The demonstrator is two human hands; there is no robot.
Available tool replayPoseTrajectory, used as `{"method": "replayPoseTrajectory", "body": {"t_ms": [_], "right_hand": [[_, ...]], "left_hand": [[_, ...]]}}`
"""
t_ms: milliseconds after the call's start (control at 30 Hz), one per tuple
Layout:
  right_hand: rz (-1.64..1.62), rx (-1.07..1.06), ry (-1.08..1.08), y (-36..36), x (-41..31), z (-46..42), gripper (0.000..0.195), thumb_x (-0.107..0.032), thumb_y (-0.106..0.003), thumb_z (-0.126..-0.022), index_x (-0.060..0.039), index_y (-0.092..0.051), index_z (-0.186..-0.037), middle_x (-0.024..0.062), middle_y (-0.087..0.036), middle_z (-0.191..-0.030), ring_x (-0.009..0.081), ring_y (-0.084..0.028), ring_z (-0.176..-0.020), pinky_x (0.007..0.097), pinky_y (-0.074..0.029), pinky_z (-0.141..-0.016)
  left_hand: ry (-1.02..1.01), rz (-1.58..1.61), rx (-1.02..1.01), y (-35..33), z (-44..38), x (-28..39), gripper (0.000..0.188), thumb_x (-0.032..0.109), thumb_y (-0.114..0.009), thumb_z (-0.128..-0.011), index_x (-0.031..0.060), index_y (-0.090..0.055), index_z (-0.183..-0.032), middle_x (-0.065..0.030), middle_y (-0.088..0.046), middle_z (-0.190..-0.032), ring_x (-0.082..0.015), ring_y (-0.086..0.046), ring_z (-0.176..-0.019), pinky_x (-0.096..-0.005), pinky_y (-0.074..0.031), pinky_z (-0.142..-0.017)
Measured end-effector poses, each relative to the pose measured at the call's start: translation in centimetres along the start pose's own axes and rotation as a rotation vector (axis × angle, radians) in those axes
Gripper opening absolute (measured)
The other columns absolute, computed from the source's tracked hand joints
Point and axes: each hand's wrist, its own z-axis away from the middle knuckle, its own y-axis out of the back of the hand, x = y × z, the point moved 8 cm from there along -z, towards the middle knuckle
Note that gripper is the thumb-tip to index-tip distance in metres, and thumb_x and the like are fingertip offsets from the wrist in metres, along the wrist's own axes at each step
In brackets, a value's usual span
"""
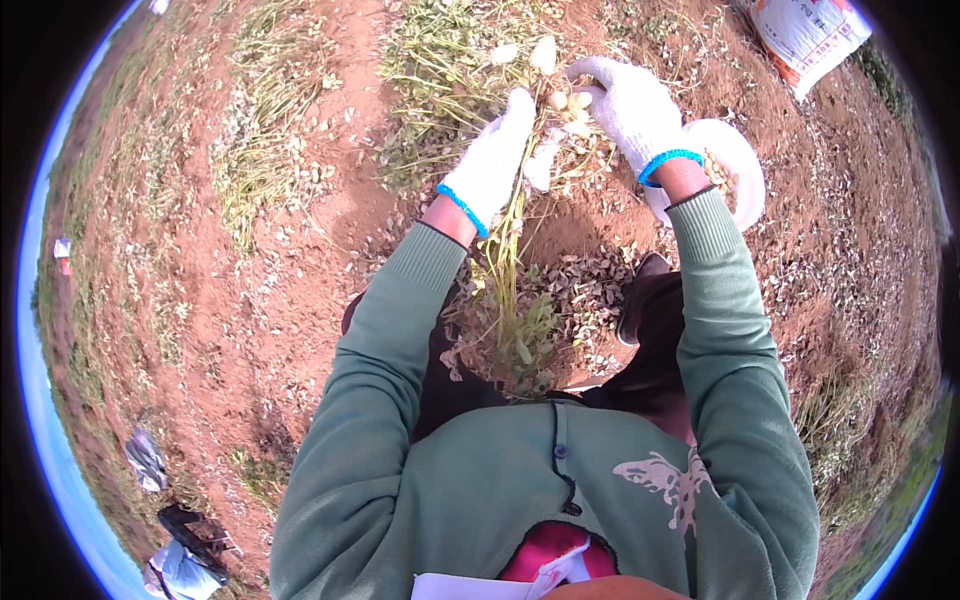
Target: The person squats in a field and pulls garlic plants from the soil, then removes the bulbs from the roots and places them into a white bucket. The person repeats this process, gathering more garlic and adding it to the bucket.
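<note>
My left hand (499, 157), in a white knit glove with a blue cuff, is closed around a bunch of peanut plants (510, 255) whose leafy ends hang down between my legs. Peanut pods (570, 105) cluster at the root end. My right hand (634, 109), gloved alike, is at these pods with thumb and fingers curved towards them; whether it grips one is not clear. Beneath my right wrist a white bucket (750, 180) holds loose peanut pods (718, 171).
Pulled peanut plants (427, 90) lie beyond my hands, and another row (262, 150) runs to the left. A printed white sack (814, 41) is at the upper right. Dry leaves cover reddish soil near my shoe (641, 300). A person (184, 570) is at the lower left.
</note>
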Motion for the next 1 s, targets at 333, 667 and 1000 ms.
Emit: {"method": "replayPoseTrajectory", "body": {"t_ms": [333, 667, 1000], "right_hand": [[-0.949, -0.216, -0.429, 0.0, 2.5, 1.3, 0.027, -0.022, -0.062, -0.092, -0.003, -0.067, -0.111, 0.0102, -0.071, -0.1, 0.0194, -0.069, -0.088, 0.0308, -0.054, -0.073], [-1.072, -0.293, -0.323, -2.8, -2.2, 2.1, 0.029, -0.031, -0.063, -0.094, -0.0074, -0.069, -0.111, -0.0045, -0.067, -0.091, 0.0019, -0.049, -0.066, 0.0186, -0.034, -0.053], [-0.979, -0.061, -0.44, -1.3, 0.3, 1.1, 0.029, -0.029, -0.06, -0.095, -0.0052, -0.069, -0.108, 0.0001, -0.068, -0.09, 0.0049, -0.054, -0.068, 0.0186, -0.039, -0.054]], "left_hand": [[-0.054, 0.153, -0.043, 0.0, 1.3, 2.0, 0.063, 0.054, -0.033, -0.103, 0.0037, -0.054, -0.133, -0.0026, -0.064, -0.112, -0.008, -0.061, -0.091, -0.024, -0.052, -0.073], [-0.095, 0.042, 0.129, 0.9, 1.3, 2.5, 0.057, 0.058, -0.034, -0.101, 0.0095, -0.061, -0.113, 0.0017, -0.059, -0.076, -0.0067, -0.052, -0.059, -0.022, -0.045, -0.051], [-0.124, 0.006, 0.135, 1.9, 0.1, 0.8, 0.058, 0.058, -0.033, -0.101, 0.0087, -0.062, -0.113, 0.0021, -0.061, -0.08, -0.0065, -0.053, -0.06, -0.0228, -0.045, -0.052]]}}
